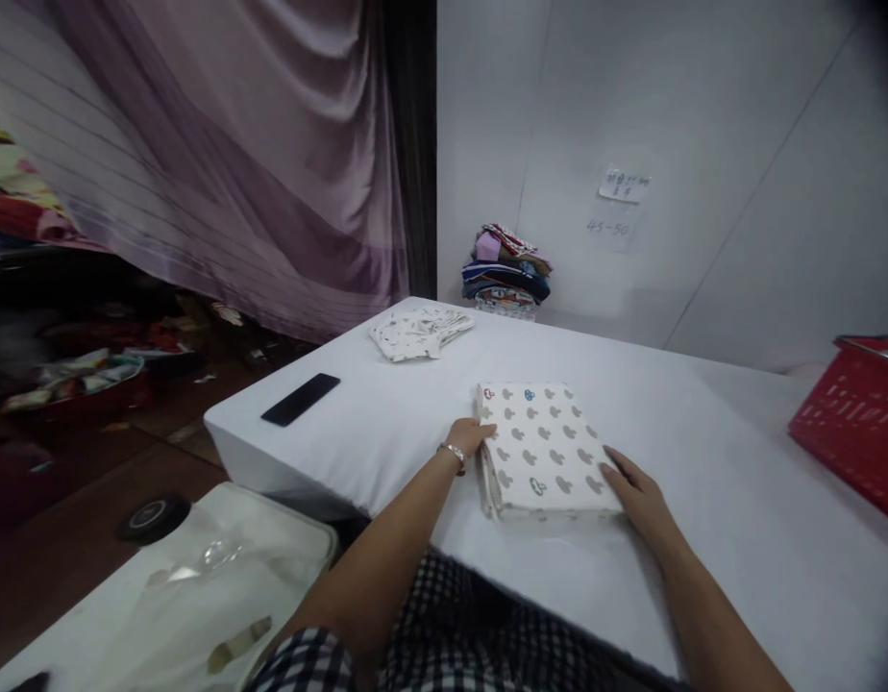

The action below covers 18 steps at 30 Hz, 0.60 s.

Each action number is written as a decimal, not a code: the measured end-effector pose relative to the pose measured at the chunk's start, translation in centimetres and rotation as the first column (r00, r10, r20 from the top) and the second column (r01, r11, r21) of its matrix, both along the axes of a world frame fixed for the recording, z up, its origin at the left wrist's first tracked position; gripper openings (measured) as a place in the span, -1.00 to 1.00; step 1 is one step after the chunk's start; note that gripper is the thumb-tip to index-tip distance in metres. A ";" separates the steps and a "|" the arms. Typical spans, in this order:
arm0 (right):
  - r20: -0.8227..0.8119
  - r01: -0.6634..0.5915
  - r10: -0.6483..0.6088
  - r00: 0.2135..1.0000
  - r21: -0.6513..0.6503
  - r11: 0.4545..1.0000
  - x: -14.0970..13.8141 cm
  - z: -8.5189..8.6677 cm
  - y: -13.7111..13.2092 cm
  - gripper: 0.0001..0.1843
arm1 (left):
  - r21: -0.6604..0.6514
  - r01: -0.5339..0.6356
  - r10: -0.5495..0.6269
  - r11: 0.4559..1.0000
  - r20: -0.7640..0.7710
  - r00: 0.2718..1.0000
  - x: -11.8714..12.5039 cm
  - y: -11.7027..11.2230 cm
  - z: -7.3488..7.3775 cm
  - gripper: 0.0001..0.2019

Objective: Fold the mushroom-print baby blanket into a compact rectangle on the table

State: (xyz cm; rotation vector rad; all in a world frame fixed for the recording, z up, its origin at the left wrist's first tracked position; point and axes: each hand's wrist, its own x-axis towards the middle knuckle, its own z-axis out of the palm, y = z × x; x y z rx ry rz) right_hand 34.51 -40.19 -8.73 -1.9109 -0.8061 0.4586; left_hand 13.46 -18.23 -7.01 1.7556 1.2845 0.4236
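A folded white cloth [543, 452] with rows of small grey prints and a few coloured ones lies on the white-covered table in front of me. My left hand [468, 438], with a bracelet at the wrist, grips its left edge, thumb on top and fingers hidden behind the folds. At the right edge, my right hand [635, 492] is closed on the side of the same cloth, its fingertips partly out of sight. Further back on the table lies a loosely folded white printed garment [419, 334].
A black phone-like slab [301, 400] rests on the table's [386, 423] left side. Folded clothes [506, 269] are stacked by the wall, and a red basket [854, 423] stands at right. At lower left is a pale surface with clear plastic [199, 586] and a roll of tape [154, 520].
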 end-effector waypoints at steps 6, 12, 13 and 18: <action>-0.027 0.023 -0.023 0.999 0.000 1.000 -0.3 0.3 0.2 -0.36 | 0.065 -0.021 0.024 0.998 -0.044 0.999 1.8 2.1 0.8 -0.58; 0.006 0.014 -0.014 1.000 0.003 1.000 -0.2 0.1 0.1 -0.37 | 0.123 -0.078 0.094 0.989 -0.129 0.987 3.2 3.1 0.6 -0.68; 0.008 0.013 -0.013 1.000 -0.003 1.000 -0.1 0.0 0.0 -0.37 | 0.128 -0.087 0.104 0.988 -0.136 0.985 3.2 3.1 0.5 -0.68; -0.010 0.006 -0.007 1.000 -0.011 1.000 0.1 -0.3 0.1 -0.37 | 0.117 -0.071 0.090 0.991 -0.166 0.982 3.1 3.6 0.4 -0.65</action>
